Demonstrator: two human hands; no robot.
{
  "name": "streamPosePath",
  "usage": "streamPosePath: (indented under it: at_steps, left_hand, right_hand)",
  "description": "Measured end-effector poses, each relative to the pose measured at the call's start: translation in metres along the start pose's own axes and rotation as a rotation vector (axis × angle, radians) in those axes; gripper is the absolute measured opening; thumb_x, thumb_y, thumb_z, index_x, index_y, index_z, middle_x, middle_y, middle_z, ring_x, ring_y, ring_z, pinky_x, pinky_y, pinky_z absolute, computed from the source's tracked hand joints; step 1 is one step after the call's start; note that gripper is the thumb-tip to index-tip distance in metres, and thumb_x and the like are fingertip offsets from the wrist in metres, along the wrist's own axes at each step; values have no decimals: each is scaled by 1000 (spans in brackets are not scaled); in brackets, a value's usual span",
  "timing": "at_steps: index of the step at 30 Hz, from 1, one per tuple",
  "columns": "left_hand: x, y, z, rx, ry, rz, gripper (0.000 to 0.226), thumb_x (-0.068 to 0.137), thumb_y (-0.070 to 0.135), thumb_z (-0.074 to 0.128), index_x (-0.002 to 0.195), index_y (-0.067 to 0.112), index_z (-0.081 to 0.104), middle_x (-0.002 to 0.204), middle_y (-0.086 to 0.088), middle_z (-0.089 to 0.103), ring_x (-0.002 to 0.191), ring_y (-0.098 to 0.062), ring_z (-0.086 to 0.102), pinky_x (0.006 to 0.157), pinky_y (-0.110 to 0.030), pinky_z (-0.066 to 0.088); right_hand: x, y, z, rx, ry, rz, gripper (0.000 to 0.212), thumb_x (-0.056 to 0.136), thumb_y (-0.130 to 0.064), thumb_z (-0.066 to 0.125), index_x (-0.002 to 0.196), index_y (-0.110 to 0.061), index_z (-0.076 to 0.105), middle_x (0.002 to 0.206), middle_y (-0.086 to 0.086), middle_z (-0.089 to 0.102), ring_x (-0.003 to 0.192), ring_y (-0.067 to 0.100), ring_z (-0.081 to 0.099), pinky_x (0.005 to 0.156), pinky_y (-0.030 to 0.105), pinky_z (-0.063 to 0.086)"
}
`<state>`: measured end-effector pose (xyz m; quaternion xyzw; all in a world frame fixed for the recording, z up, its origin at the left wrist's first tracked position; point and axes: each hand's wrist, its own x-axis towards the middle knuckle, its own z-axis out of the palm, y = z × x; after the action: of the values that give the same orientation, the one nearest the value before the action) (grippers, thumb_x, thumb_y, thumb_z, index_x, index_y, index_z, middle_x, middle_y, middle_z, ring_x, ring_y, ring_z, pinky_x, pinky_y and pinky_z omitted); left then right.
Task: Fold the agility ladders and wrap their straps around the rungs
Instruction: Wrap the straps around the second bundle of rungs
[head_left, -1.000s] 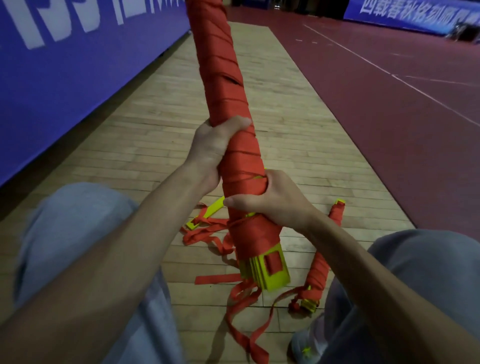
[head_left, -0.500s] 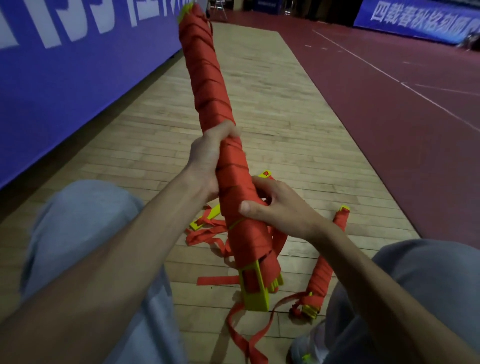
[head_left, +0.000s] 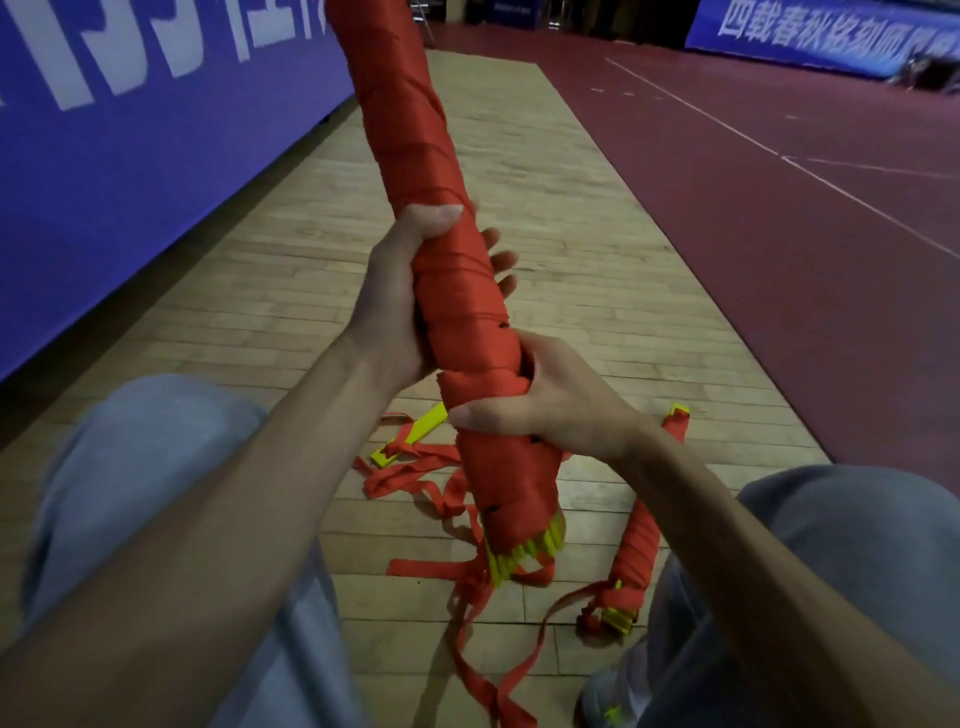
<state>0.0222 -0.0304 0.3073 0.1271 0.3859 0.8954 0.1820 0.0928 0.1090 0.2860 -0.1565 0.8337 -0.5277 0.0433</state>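
Note:
A long bundle of yellow ladder rungs wrapped in red strap (head_left: 415, 156) stands tilted in front of me, its top out of frame. My left hand (head_left: 400, 301) grips its middle, with the fingertips showing round the far side. My right hand (head_left: 540, 400) grips it just below, over the last turns of strap. Yellow rung ends (head_left: 524, 553) stick out at the bottom. A loose red strap tail (head_left: 488, 675) hangs from there to the floor.
A second wrapped bundle (head_left: 636, 540) lies on the wooden floor by my right knee. One loose yellow rung (head_left: 410, 434) with tangled red straps lies behind the held bundle. A blue banner wall (head_left: 130, 156) runs along the left, and red court flooring (head_left: 779, 234) lies to the right.
The bundle has turned in my hands, so the yellow rung ends now show edge-on. My left hand has shifted its hold, fingers now wrapping round the far side. The view moved closer.

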Motion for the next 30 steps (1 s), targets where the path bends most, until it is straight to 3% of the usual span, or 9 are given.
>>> streamPosePath:
  at_steps: [4,8,11,15,18,21,23,27,30]
  left_hand:
    - [3,-7,7,542,402,220,20,76,18,80,87,18,64,75,3,66,69,-13,65,66,-30,55]
    - [-3,-15,-1,486,552,117,23,69,22,87,74,16,65,66,0,63,60,-15,62,60,-30,54]
    - [-3,-15,-9,395,660,59,22,67,19,87,70,14,66,60,0,62,55,-18,61,58,-29,55]
    - [-2,-4,-10,134,441,-111,13,76,16,70,71,13,59,65,-2,58,53,-16,57,53,-25,50]
    - [-2,-4,-8,-132,219,-95,9,78,17,60,75,12,53,69,0,53,54,-12,54,53,-21,48]
    - [-1,-4,-9,-290,31,8,18,67,17,60,82,11,52,75,-1,54,55,-10,54,56,-22,49]
    - [-2,-3,-12,-317,-70,41,31,62,18,64,89,11,50,79,-1,55,57,-9,54,60,-22,49]
    - [-7,-1,-8,-257,-196,44,41,59,17,73,95,11,54,91,-1,60,68,-10,58,65,-22,51]
    - [-7,6,-3,-74,-21,55,22,74,27,64,91,12,63,93,-3,66,80,-13,64,72,-27,53]
  right_hand:
    - [3,13,7,-433,236,73,72,51,-70,77,103,-24,60,88,-7,71,79,11,69,77,38,58]
    - [1,20,15,-620,132,65,72,55,-82,67,92,-22,53,78,-6,62,74,16,62,72,38,52]
    - [-2,17,15,-545,84,-7,60,65,-84,54,78,-25,52,66,-12,58,63,6,57,62,28,45]
    - [-2,9,7,-226,34,-16,57,83,-75,50,65,-20,53,59,-17,52,57,-2,48,58,20,37]
    - [-5,5,6,102,-84,90,50,82,-66,51,85,-19,67,71,-13,69,70,0,64,68,19,48]
    - [-8,12,8,432,-296,171,82,68,-75,68,117,-10,61,94,16,73,81,28,69,72,34,55]
    - [-8,12,11,513,-385,192,90,58,-74,76,118,-10,57,93,23,69,79,33,66,73,39,56]
    - [-9,2,12,387,-222,70,50,61,-46,83,96,-17,62,80,-2,67,72,16,66,70,32,57]
    - [-11,-6,15,298,-100,18,25,72,-26,80,86,-17,61,67,-10,65,63,4,62,61,19,52]
